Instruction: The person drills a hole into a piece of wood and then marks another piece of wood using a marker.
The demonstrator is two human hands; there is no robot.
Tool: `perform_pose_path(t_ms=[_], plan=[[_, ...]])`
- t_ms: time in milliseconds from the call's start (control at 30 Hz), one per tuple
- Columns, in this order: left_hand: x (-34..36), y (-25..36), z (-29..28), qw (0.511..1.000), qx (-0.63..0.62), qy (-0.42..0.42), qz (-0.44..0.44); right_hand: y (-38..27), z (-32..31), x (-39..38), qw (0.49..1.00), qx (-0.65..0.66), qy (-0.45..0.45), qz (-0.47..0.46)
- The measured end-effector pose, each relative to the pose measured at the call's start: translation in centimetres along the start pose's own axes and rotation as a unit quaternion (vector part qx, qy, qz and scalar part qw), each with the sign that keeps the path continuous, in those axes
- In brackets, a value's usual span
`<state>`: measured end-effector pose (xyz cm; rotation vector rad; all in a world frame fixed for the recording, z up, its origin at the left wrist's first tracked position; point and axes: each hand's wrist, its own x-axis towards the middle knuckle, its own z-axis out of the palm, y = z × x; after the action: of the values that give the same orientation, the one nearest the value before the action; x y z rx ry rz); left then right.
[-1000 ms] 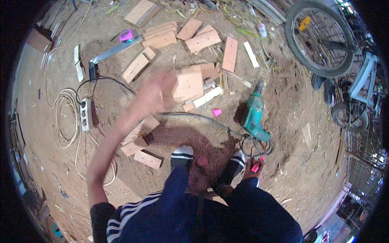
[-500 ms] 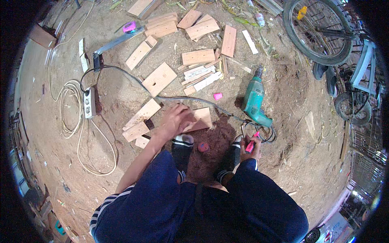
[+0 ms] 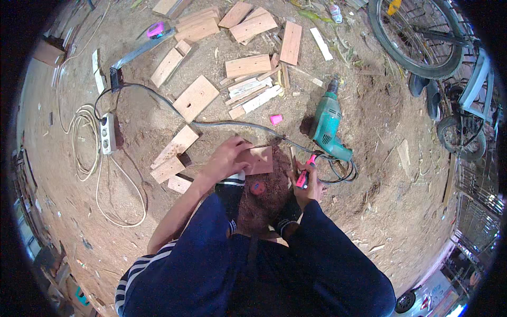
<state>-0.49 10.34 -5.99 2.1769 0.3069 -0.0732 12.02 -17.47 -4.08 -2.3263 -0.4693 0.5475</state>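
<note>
A reddish-brown wooden block (image 3: 260, 160) is tilted up just in front of my feet. My left hand (image 3: 230, 157) is closed around its left end. In my right hand (image 3: 310, 189) is a pink highlighter (image 3: 305, 172), its pink end pointing away from me. A thin wooden strip (image 3: 293, 159) stands out from the same hand, beside the highlighter. Between my feet a small round red object (image 3: 257, 188) lies on the soil. A small pink cap-like piece (image 3: 275, 120) rests on the ground beyond the block.
A green power drill (image 3: 328, 124) with a coiled black cable lies right of centre. Wooden blocks (image 3: 196, 99) and offcuts are scattered ahead. At left are a white power strip (image 3: 108, 133) and a metal square (image 3: 140, 53) with a pink tape measure (image 3: 156, 30). A bicycle (image 3: 416, 68) stands far right.
My right hand has moved left toward the block, carrying the highlighter and strip. My left hand has turned the block so a broader face shows.
</note>
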Motion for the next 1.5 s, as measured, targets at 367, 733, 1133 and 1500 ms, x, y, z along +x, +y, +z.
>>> perform_pose_path(t_ms=[367,733,1133,1500], plan=[[1.4,2.8,1.5,0.990,0.105,0.093,0.033,-2.0,-0.1,1.0,0.999,0.035,-0.010,-0.007],[-0.2,6.5,6.4,0.858,-0.464,0.102,-0.198,-2.4,1.4,0.4,0.983,0.139,-0.116,-0.031],[0.4,8.3,5.1,0.963,-0.173,0.174,0.109,-0.5,1.1,0.3,0.989,0.121,-0.067,-0.049],[-1.2,6.6,6.5,0.922,-0.305,0.107,-0.214,-0.7,-0.5,-1.4,0.985,0.100,-0.140,-0.029]])
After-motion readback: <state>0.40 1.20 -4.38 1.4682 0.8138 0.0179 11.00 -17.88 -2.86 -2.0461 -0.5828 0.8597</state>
